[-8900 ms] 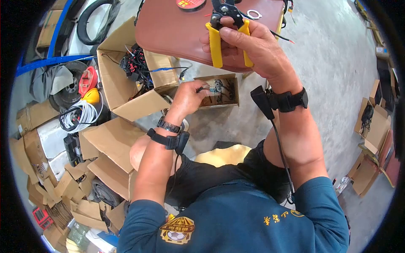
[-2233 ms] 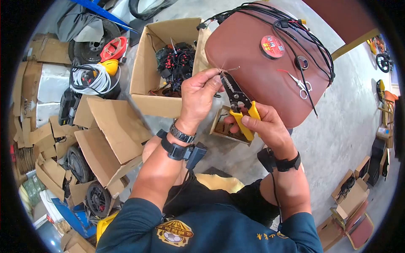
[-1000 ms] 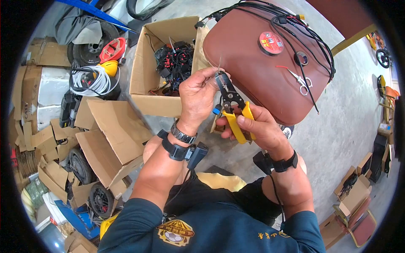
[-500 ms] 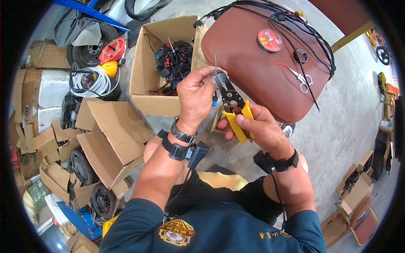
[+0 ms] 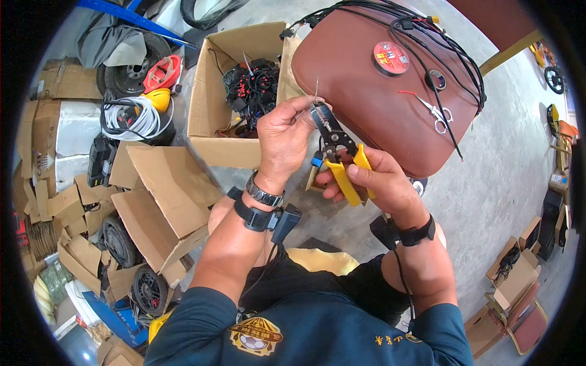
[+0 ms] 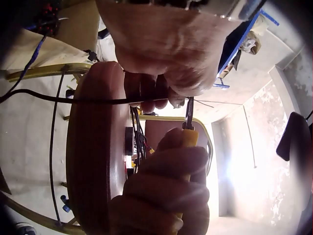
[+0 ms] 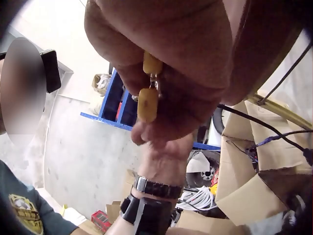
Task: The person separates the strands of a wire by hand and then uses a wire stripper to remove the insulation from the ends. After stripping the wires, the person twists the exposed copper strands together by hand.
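My left hand [image 5: 284,137] pinches the end of a black cable [image 6: 58,99], and a thin bare wire [image 5: 317,86] stands up past its fingertips in the head view. Wire strippers [image 5: 333,136] with yellow handles are gripped in my right hand [image 5: 390,180], fingers curled round them. Their black jaws reach right to the left fingertips, at the wire. In the right wrist view the two yellow handle ends [image 7: 147,105] show between the fingers. Both hands are held over the near left edge of a brown padded seat [image 5: 348,79].
On the seat lie a red round tape roll [image 5: 390,58], a smaller roll [image 5: 435,80], scissors [image 5: 436,114] and looped black cables [image 5: 421,46]. A cardboard box [image 5: 223,152] of tangled wiring stands left of the seat; an open carton [image 5: 174,189] is nearer.
Earlier my left hand was at the small box and the strippers were over the seat; now both hands are together. The wire has swung from pointing right to upright. Lately the strippers shifted slightly.
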`<state>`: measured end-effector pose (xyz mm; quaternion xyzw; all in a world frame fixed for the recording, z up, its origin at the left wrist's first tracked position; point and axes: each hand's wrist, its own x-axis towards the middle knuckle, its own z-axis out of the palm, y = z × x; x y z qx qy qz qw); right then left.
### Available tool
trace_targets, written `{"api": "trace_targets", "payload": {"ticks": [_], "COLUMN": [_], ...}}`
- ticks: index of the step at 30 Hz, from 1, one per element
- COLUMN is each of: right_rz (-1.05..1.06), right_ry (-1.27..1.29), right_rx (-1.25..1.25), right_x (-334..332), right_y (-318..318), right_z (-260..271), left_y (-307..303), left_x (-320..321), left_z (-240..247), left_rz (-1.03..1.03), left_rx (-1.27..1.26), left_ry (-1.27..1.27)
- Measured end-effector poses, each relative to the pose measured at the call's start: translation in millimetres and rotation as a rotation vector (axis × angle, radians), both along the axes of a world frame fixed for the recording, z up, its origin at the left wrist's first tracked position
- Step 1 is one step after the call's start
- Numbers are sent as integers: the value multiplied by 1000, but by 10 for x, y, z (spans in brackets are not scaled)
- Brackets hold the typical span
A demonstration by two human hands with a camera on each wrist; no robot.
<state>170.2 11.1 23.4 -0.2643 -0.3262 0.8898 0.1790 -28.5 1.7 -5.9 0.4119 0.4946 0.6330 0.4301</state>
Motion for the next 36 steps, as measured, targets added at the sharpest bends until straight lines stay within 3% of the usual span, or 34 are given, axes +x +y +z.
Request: {"api": "trace_targets", "payload": {"ticks": [36], "right_rz": [8], "right_ry": [-117], "right_rx": [110], "right_x": [84], "right_y": [73], "right_z": [-8], "left_y": [14], "left_x": [-45], "left_z": [-55], "left_rz": [-37], "left_rx": [87], "left_ry": [229]}}
